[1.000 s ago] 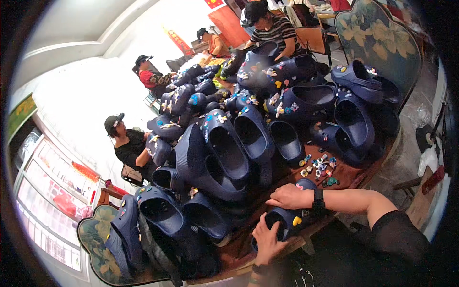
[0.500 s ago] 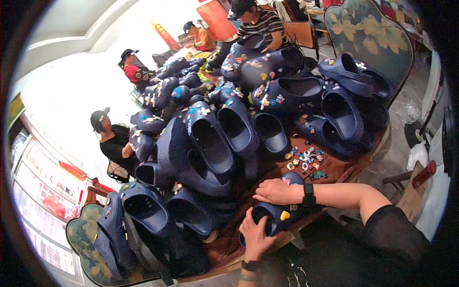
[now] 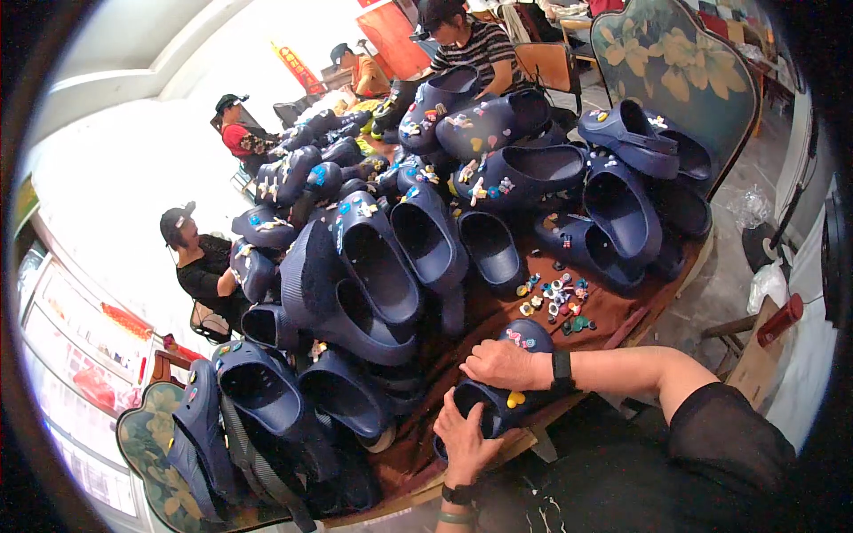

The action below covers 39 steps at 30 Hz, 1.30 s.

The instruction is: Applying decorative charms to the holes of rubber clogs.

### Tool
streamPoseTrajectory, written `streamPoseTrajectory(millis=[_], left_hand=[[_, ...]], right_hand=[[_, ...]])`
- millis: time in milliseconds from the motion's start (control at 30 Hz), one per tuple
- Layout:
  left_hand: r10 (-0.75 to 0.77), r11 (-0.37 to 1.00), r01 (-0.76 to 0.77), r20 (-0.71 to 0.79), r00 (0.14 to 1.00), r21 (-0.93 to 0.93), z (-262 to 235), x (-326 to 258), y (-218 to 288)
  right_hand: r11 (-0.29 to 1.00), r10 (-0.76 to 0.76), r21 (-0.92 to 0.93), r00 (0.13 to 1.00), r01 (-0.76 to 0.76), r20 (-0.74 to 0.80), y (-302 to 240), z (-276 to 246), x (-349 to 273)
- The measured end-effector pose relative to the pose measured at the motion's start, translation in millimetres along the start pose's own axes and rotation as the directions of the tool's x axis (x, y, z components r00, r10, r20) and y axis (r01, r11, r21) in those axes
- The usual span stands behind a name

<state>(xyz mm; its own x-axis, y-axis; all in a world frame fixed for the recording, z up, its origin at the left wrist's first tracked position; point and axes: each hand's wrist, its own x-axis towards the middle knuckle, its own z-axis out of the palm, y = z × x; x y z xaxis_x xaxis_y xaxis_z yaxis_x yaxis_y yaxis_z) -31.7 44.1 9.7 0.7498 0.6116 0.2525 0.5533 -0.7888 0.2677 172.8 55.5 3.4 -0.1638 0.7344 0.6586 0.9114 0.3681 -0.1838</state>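
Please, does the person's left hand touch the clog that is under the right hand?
Touching. The head view shows the left hand over the clog, its fingers across the rim.

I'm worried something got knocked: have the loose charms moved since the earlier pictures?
No. Against the table, the charms lie in the same place; only the camera's view has shifted.
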Motion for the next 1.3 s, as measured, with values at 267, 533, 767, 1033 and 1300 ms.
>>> streamPoseTrajectory(millis=[267, 533, 767, 1033, 1300], left_hand=[[-0.018, 1.0, 0.017, -0.023, 1.0, -0.024, 10, -6, 1], [-0.106, 0.994, 0.105, -0.043, 0.993, -0.018, 4, 12, 5], [-0.153, 0.988, 0.153, -0.056, 0.987, -0.006, -7, 4, 6], [-0.036, 0.999, 0.037, -0.134, 0.99, 0.003, 17, -4, 14], [-0.08, 0.997, 0.077, -0.122, 0.989, -0.032, 10, 1, 7]], right_hand=[[0.989, -0.034, -0.144, 0.997, 0.042, 0.063, 10, -22, 1], [0.914, 0.352, -0.258, 0.928, -0.313, 0.123, 119, -55, -13], [0.931, 0.325, -0.02, 0.802, -0.365, 0.502, 63, -51, 16], [0.974, -0.021, -0.208, 0.949, 0.091, 0.316, 76, -27, -41], [0.983, 0.11, -0.15, 0.993, -0.102, 0.045, 55, -17, -16]])
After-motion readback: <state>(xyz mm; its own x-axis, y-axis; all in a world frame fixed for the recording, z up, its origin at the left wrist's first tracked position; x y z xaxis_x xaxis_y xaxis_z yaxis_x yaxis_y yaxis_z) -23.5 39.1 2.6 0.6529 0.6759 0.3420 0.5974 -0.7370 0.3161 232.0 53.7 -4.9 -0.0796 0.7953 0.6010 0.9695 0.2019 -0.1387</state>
